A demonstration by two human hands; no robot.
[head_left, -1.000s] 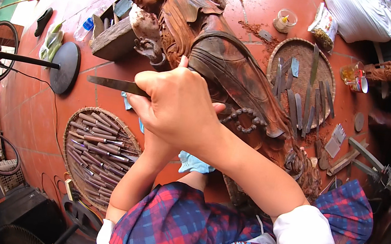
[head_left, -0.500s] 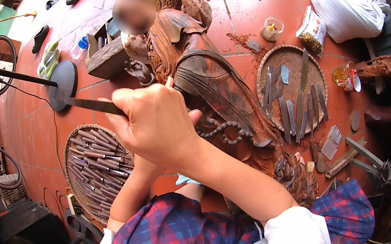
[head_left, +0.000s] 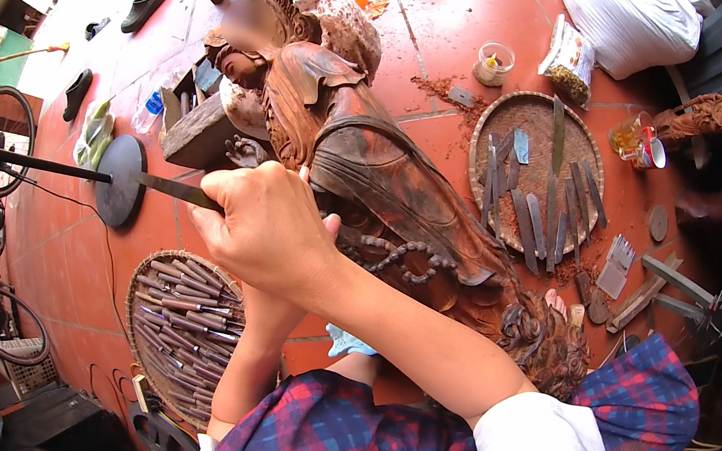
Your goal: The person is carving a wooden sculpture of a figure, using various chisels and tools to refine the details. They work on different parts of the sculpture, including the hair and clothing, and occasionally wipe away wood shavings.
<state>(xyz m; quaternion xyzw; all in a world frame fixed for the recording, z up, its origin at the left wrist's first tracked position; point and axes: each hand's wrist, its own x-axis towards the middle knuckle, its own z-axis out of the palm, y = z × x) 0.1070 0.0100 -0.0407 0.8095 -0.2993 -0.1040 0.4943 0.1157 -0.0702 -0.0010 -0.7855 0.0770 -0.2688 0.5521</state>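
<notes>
sleeves: short, white | forearms: bare | lap: red-blue plaid cloth

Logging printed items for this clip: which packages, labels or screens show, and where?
Snack bag: on the floor at the top right, beside a small glass jar; clear, upright, yellow-green print.
Plastic bottle: lying at the left; clear, blue label.
No screens or signs visible.

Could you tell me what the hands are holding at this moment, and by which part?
The right hand grips a metal chisel by its rear end. The left hand is hidden beneath it.
</notes>
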